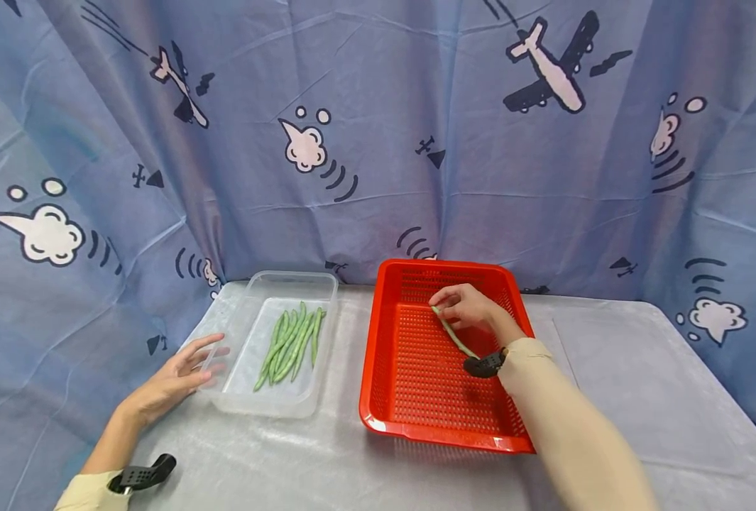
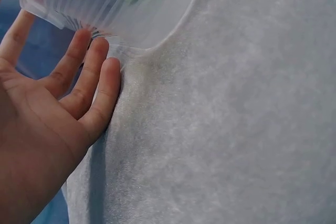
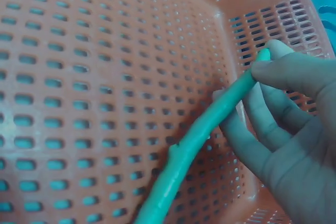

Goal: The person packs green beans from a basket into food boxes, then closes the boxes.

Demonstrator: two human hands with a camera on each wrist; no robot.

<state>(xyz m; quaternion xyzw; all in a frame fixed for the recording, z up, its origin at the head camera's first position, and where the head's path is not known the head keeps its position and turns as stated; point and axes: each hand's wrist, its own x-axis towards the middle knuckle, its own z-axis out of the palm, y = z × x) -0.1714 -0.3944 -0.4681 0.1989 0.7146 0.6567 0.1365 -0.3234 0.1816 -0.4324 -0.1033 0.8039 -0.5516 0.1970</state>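
In the head view my right hand [image 1: 470,309] is inside the red perforated basket [image 1: 416,431], pinching one green bean [image 1: 456,338] near its end. The right wrist view shows the bean [image 3: 194,140] slanting down from thumb and fingertips over the basket floor. My left hand [image 1: 176,376] is at the left side of a clear plastic container [image 1: 269,406], its fingers spread and fairly straight. Up close in the left wrist view, the fingertips of that left hand [image 2: 68,87] lie right at the container wall. Several green beans [image 1: 288,348] lie together in the container.
A light grey cloth [image 1: 339,468] covers the table. Behind it hangs a blue curtain [image 1: 365,234] with airplane and cloud prints. To the right of the basket, a flat transparent sheet [image 1: 646,383] lies on the cloth.
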